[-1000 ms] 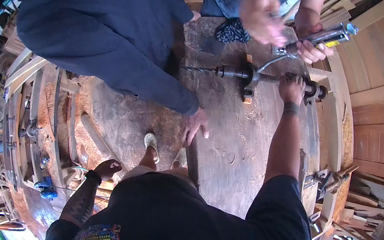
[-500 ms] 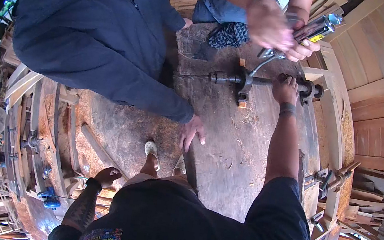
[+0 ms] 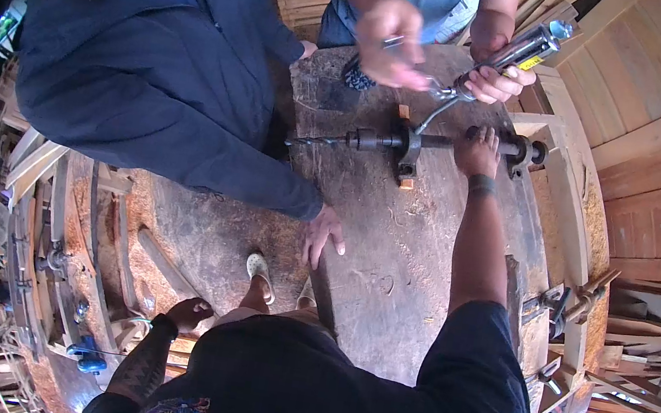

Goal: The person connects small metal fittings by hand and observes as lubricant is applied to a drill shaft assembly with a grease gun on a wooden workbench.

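Note:
My right hand [image 3: 478, 151] is closed over a dark metal spindle [image 3: 438, 142] lying across the wooden bench [image 3: 368, 296]. A drill bit [image 3: 314, 142] sticks out of the spindle's left end. Two metal bearing brackets carry it; the left bracket [image 3: 409, 157] rests on a small wood block [image 3: 406, 184]. My left hand [image 3: 188, 314] hangs low at my side, loosely curled, with nothing visible in it. Across the bench, a co-worker holds a silver grease gun [image 3: 526, 50], whose thin hose [image 3: 436, 115] reaches the left bracket. That person's other hand [image 3: 387, 41] is blurred near the gun's lever.
Another person in a dark jacket [image 3: 169, 91] stands on the left, one hand [image 3: 324, 235] on the bench edge. Wooden frames with clamps [image 3: 565, 311] line the right side. Timber pieces [image 3: 82, 231] and a plank [image 3: 168, 262] lie at the left amid sawdust.
The view has shifted slightly. The co-worker's blurred hand has swung left and away from the grease gun, which sits slightly lower. My right hand stays on the spindle.

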`<state>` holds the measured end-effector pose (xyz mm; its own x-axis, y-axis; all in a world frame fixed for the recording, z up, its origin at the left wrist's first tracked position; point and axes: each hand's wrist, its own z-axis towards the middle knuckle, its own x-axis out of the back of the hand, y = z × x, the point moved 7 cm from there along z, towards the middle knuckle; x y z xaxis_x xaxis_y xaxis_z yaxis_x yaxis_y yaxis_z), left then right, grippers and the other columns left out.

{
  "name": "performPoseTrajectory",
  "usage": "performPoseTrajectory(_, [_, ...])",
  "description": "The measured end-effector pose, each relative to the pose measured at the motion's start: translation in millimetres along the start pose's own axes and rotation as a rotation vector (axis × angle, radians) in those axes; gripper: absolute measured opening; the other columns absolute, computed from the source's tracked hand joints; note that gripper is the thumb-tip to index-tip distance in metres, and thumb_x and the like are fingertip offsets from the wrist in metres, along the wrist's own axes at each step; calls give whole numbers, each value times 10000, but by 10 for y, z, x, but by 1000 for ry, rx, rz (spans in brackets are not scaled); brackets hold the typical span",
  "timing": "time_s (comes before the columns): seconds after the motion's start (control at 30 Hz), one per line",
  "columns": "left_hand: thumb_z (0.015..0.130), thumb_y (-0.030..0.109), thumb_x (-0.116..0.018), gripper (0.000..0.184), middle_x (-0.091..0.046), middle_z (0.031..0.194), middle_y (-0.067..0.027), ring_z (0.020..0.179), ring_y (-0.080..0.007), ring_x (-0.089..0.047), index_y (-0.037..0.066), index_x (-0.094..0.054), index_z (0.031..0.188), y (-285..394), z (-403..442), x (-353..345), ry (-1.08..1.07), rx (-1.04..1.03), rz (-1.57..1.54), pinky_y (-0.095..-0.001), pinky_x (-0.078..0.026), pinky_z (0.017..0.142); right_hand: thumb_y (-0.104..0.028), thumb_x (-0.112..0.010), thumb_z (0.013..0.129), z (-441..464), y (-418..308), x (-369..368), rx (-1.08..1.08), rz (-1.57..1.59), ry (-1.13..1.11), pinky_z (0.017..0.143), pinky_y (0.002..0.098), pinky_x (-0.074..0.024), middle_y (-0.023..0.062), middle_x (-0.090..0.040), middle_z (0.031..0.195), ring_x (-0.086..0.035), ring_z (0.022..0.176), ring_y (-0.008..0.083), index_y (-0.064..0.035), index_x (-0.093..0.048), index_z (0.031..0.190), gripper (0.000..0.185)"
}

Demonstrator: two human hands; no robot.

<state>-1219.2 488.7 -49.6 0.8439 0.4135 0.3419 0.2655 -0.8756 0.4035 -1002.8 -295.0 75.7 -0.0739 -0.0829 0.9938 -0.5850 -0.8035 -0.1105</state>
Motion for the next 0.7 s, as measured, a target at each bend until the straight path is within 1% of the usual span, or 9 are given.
performPoseTrajectory(0.07, [974, 503, -675, 574, -713, 1239, -210, 1192, -322, -668, 1, -667, 1252, -127, 15, -58, -39, 10, 59, -419, -511, 1021, -704, -567, 923, 111, -33, -24, 96, -13, -2, 1228, 592, -261, 224, -289, 1677, -276, 1554, 377, -2, -401, 1555, 959])
performPoseTrajectory(0.2, [972, 501, -680, 573, -713, 1236, -211, 1195, -323, -666, 2, -668, 1253, -221, 33, -2, -17, 10, 77, -417, -507, 1028, -643, -592, 946, 524, 42, -21, 255, 112, -41, 1263, 436, -267, 211, -361, 1648, -288, 1552, 362, -41, -389, 1582, 899])
performPoseTrajectory(0.23, [970, 502, -682, 575, -713, 1235, -209, 1194, -322, -667, 2, -668, 1255, -181, 22, 56, 6, 12, 61, -418, -507, 1028, -606, -619, 942, 527, 68, 81, 292, 166, 37, 1241, 386, -307, 238, -416, 1606, -356, 1512, 381, -50, -445, 1551, 843])
performPoseTrajectory(0.3, [967, 503, -691, 579, -715, 1234, -202, 1184, -313, -669, 2, -668, 1257, -117, -25, 112, 74, 39, -4, -417, -508, 1027, -528, -648, 941, 460, 120, -26, 327, 46, -162, 1216, 429, -349, 233, -519, 1508, -426, 1455, 409, -34, -563, 1417, 691])
performPoseTrajectory(0.37, [973, 500, -686, 572, -713, 1242, -195, 1182, -309, -670, 3, -668, 1256, -171, 8, 66, 59, 12, -41, -412, -507, 1027, -479, -666, 937, 398, 75, -126, 341, 23, -139, 1187, 459, -384, 226, -585, 1435, -476, 1408, 423, -23, -643, 1294, 580])
performPoseTrajectory(0.43, [987, 491, -674, 554, -709, 1255, -190, 1182, -304, -670, 3, -668, 1250, -219, -3, -25, 33, 20, 31, -406, -504, 1032, -460, -674, 930, 207, 127, -139, 309, 99, 89, 1156, 478, -413, 220, -614, 1386, -508, 1372, 422, -16, -686, 1183, 511])
performPoseTrajectory(0.53, [993, 491, -665, 545, -706, 1257, -191, 1182, -308, -670, 7, -669, 1244, -304, 16, -165, -79, 4, 38, -409, -502, 1033, -550, -640, 941, 233, 64, -121, 344, -153, 63, 1167, 436, -406, 174, -557, 1482, -538, 1352, 390, -63, -644, 1337, 627])
performPoseTrajectory(0.57, [992, 497, -661, 541, -711, 1238, -200, 1177, -315, -672, 17, -670, 1242, -317, 18, -163, -71, -21, 69, -416, -507, 1024, -530, -643, 942, 335, 60, -149, 360, -94, 19, 1153, 470, -414, 193, -584, 1435, -547, 1331, 408, -68, -677, 1281, 575])
performPoseTrajectory(0.7, [982, 457, -681, 501, -736, 1170, -181, 1113, -297, -689, 10, -695, 1210, -163, -36, -3, 63, -3, 53, -408, -521, 984, -430, -681, 924, 149, -88, 251, 279, 136, -77, 1064, 481, -460, 206, -676, 1252, -560, 1295, 419, -38, -701, 1100, 430])
